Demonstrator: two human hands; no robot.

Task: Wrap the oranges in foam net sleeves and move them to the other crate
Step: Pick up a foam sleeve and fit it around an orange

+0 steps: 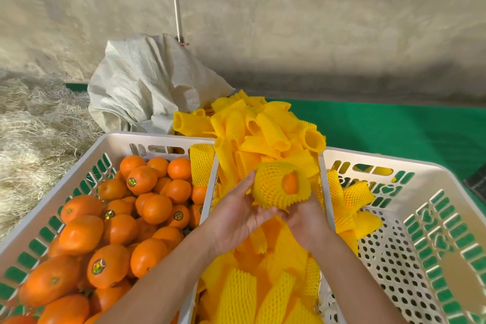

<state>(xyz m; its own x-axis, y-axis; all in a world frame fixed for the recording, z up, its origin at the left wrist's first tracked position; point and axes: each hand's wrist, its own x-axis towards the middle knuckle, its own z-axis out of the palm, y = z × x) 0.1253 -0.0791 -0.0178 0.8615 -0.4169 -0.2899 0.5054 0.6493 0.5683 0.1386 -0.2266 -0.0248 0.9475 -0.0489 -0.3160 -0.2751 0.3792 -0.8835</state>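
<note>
A: Big stuff first. Left crate (79,166), white plastic with green showing through the slots, is piled with bare oranges (110,218); several carry round stickers. Right crate (434,218), same type, shows mostly perforated floor, with a few loose sleeves in its near-left corner. Both sit on a green floor mat (394,126).

B: Between them?

A: A heap of yellow foam net sleeves (257,139) fills the gap, from the crates' far edges to the bottom of the frame. One sleeve leans inside the left crate's far-right corner.

B: Hands?

A: Both forearms come in from the bottom edge and meet over the heap. Left hand (236,216) is palm up, fingers straight and spread, fingertips touching the lower-left side of the wrapped orange (278,184). Right hand (302,221) is under the fruit, back of hand toward camera, cupping it from below.

B: The orange itself?

A: Above the gap, between the crates' inner rims, nearer the right crate. The net covers it apart from one open end where peel shows.

B: Anything unclear?

A: Right fingers are hidden behind the sleeve, so how far they curl is a guess. Crates' near ends and both elbows are cut off. Behind: a crumpled white woven sack (142,87) and straw (34,126) at left, against the wall (289,21).
</note>
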